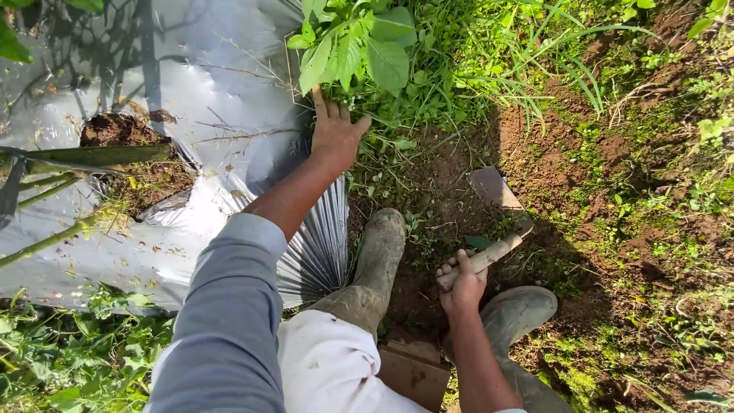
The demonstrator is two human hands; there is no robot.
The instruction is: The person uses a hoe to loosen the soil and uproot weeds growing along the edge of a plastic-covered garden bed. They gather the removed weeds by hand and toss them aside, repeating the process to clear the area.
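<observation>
**Weeding along the edge of the plastic mulch**

So here's the view looking straight down. The left hand (334,134) is stretched out ahead and buried in the base of a leafy weed clump (359,46) growing right at the border of the silver plastic mulch sheet (222,84). The fingers (321,103) are curled into the stems, closed around a bunch of them, with the big broad leaves sticking up above the knuckles. The grey sleeve (225,321) is pushed back off the forearm.

The right hand (461,287) is lower down, near the boots, and it's wrapped tight around the wooden handle of a small hand hoe (497,222). The flat metal blade points away from the body and rests on the bare brown soil (451,183), just right of the weed clump and apart from it.

Both muddy rubber boots (378,256) are planted in the dirt, one just left of the hoe hand, the other right under it. Grass and small green weeds cover the ground to the right.

On the left, the plastic has a planting hole (126,149) with dark soil showing, and a few green stalks (46,241) lie across the sheet. More weeds crowd the bottom left corner.
</observation>
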